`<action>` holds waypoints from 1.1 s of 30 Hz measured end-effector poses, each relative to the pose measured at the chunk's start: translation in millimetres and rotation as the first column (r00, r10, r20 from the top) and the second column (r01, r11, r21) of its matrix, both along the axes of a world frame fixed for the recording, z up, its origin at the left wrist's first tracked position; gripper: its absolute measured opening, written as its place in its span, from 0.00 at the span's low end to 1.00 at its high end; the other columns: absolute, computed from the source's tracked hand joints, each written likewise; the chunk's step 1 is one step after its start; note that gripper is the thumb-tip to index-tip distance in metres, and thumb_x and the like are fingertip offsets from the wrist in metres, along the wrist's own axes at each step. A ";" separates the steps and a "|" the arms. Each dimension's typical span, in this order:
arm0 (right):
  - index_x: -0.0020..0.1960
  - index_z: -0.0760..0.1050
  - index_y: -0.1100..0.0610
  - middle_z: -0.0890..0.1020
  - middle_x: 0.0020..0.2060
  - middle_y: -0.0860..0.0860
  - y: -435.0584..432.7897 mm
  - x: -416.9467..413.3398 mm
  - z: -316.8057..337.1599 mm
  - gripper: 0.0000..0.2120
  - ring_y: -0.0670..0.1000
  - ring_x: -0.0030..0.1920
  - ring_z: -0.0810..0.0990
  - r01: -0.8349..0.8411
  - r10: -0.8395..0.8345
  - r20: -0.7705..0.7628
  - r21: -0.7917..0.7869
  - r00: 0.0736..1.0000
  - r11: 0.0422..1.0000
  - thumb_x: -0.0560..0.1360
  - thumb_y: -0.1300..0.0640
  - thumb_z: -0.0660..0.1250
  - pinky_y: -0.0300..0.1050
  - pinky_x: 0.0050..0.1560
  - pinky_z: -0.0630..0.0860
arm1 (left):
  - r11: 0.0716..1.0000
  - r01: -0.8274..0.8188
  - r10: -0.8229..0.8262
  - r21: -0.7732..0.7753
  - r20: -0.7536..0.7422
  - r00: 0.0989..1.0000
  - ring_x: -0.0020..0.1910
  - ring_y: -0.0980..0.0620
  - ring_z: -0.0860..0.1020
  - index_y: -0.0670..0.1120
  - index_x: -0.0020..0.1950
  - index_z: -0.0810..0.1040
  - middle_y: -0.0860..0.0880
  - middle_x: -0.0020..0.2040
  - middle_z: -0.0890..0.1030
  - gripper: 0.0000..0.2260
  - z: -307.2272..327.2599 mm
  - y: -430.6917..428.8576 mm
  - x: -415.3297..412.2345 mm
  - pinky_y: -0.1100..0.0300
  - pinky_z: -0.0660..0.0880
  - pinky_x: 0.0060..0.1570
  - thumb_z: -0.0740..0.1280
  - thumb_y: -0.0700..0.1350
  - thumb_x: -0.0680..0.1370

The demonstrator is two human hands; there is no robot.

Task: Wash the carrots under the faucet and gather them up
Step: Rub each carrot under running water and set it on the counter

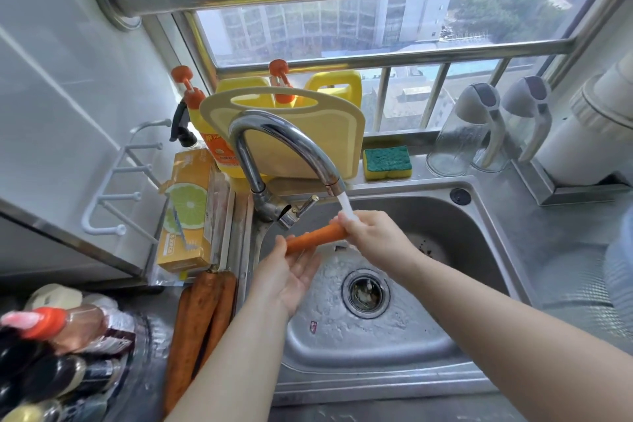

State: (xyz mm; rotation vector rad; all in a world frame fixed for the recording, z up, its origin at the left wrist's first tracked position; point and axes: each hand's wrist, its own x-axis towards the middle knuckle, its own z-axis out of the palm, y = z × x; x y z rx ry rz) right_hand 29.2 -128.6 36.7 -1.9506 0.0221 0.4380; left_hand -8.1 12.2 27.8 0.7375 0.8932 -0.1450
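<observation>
An orange carrot (317,237) lies level over the steel sink (479,250), under the running water from the curved chrome faucet (287,137). My right hand (371,236) grips its right end, where the stream lands. My left hand (289,272) supports the left end from below, palm up, fingers loosely around it. Three unwashed, dirt-dusted carrots (198,322) lie side by side on the counter left of the sink, partly hidden by my left forearm.
A drain strainer (365,292) sits in the wet basin. Behind the faucet stand a cutting board (308,144), yellow detergent jugs (337,87) and a sponge (387,163). Boxes (186,212) and bottles (58,336) crowd the left counter; glass jugs (469,134) stand at right.
</observation>
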 end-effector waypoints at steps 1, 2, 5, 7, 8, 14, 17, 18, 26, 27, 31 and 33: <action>0.42 0.79 0.55 0.70 0.25 0.45 2.6 0.2 -2.5 0.13 0.44 0.26 0.66 0.056 -0.045 -0.085 0.138 0.995 0.989 0.80 0.56 0.59 0.37 0.29 0.62 | 1.000 -0.003 0.003 -0.010 0.000 1.000 0.51 0.45 0.78 0.43 0.48 0.72 0.40 0.54 0.78 0.09 0.2 2.2 -1.6 0.51 0.74 0.51 0.57 0.47 0.82; 0.44 0.78 0.57 0.69 0.26 0.47 4.1 -0.1 -4.3 0.12 0.44 0.25 0.64 0.119 -0.069 -0.180 0.282 0.981 0.952 0.80 0.59 0.58 0.36 0.28 0.60 | 1.000 -0.001 0.001 -0.016 0.001 1.000 0.50 0.45 0.79 0.43 0.49 0.72 0.40 0.54 0.79 0.09 1.1 4.0 -2.8 0.52 0.74 0.50 0.57 0.46 0.82; 0.45 0.77 0.58 0.71 0.28 0.50 -2.0 -7.4 -4.2 0.10 0.45 0.26 0.65 0.193 -0.068 -0.273 0.463 0.960 0.865 0.80 0.62 0.59 0.35 0.28 0.62 | 0.999 0.009 -0.009 -0.031 -0.010 1.000 0.49 0.44 0.79 0.42 0.48 0.72 0.39 0.53 0.78 0.08 1.8 4.5 -4.1 0.52 0.73 0.49 0.58 0.45 0.82; 0.43 0.80 0.57 0.77 0.29 0.51 -10.1 -14.1 -1.6 0.07 0.45 0.26 0.71 0.104 -0.073 -0.111 0.311 0.991 0.945 0.77 0.59 0.65 0.35 0.29 0.69 | 1.000 0.011 -0.011 -0.026 -0.024 1.000 0.47 0.45 0.78 0.42 0.47 0.72 0.39 0.51 0.78 0.09 0.4 0.7 -5.0 0.52 0.73 0.50 0.58 0.45 0.82; 0.42 0.81 0.56 0.80 0.30 0.51 -15.0 -16.5 0.6 0.05 0.45 0.27 0.75 0.085 -0.085 -0.006 0.175 0.996 0.981 0.75 0.57 0.69 0.35 0.30 0.72 | 1.000 0.012 -0.012 -0.020 -0.035 0.999 0.47 0.45 0.78 0.42 0.47 0.72 0.40 0.49 0.79 0.09 -1.1 -1.9 -6.0 0.53 0.73 0.50 0.58 0.45 0.82; 0.43 0.83 0.54 0.84 0.33 0.50 -32.2 -15.0 10.6 0.03 0.42 0.33 0.82 -0.044 0.066 0.162 -0.138 0.985 0.989 0.70 0.61 0.74 0.36 0.41 0.79 | 1.000 0.022 -0.023 -0.006 -0.108 0.994 0.41 0.47 0.79 0.40 0.48 0.72 0.40 0.42 0.79 0.09 -11.9 -10.2 -9.1 0.55 0.74 0.44 0.60 0.45 0.81; 0.43 0.83 0.52 0.84 0.33 0.48 -31.2 -12.4 15.7 0.04 0.41 0.34 0.81 -0.097 0.133 0.216 -0.170 0.967 0.981 0.71 0.60 0.73 0.35 0.39 0.77 | 0.998 0.065 -0.063 0.008 -0.139 0.988 0.38 0.50 0.79 0.41 0.47 0.72 0.42 0.41 0.80 0.10 -13.0 -10.1 -7.4 0.59 0.76 0.34 0.62 0.48 0.80; 0.43 0.82 0.52 0.83 0.31 0.47 -30.5 -11.6 17.1 0.03 0.41 0.32 0.79 -0.107 0.141 0.221 -0.161 0.965 0.981 0.71 0.59 0.72 0.34 0.37 0.76 | 0.996 0.084 -0.082 0.008 -0.154 0.985 0.36 0.51 0.80 0.41 0.46 0.73 0.43 0.39 0.81 0.11 -12.5 -10.0 -7.5 0.61 0.77 0.30 0.62 0.49 0.80; 0.35 0.79 0.60 0.78 0.26 0.51 -23.2 5.5 8.0 0.14 0.45 0.27 0.74 0.089 -0.089 0.020 -0.010 0.996 0.996 0.77 0.57 0.65 0.36 0.32 0.71 | 0.927 0.325 -0.300 0.190 -0.146 0.943 0.22 0.58 0.75 0.40 0.46 0.77 0.49 0.26 0.78 0.18 -12.0 -9.9 -8.4 0.66 0.73 0.24 0.59 0.54 0.81; 0.34 0.79 0.62 0.77 0.27 0.52 -23.7 8.2 4.1 0.15 0.47 0.27 0.73 0.120 -0.120 -0.013 0.002 0.993 0.993 0.77 0.56 0.65 0.39 0.33 0.71 | 0.910 0.336 -0.323 0.241 -0.094 0.942 0.26 0.57 0.75 0.41 0.48 0.77 0.48 0.30 0.78 0.17 -12.2 -8.9 -8.4 0.65 0.75 0.28 0.58 0.52 0.81; 0.39 0.80 0.63 0.77 0.29 0.53 -30.6 12.7 -7.4 0.15 0.46 0.26 0.72 0.292 -0.263 -0.194 0.142 0.945 0.946 0.78 0.55 0.64 0.40 0.32 0.72 | 0.853 0.357 -0.425 0.381 0.109 0.899 0.36 0.55 0.79 0.44 0.50 0.77 0.47 0.39 0.80 0.09 -10.5 -6.7 -10.5 0.64 0.78 0.38 0.59 0.46 0.81; 0.41 0.79 0.60 0.75 0.29 0.51 -37.1 10.3 -6.3 0.12 0.45 0.26 0.71 0.412 -0.320 -0.322 0.275 0.891 0.869 0.79 0.55 0.63 0.36 0.29 0.72 | 0.832 0.380 -0.468 0.404 0.144 0.872 0.37 0.56 0.81 0.44 0.52 0.77 0.47 0.41 0.82 0.05 -9.7 -10.5 -9.9 0.66 0.78 0.37 0.62 0.42 0.80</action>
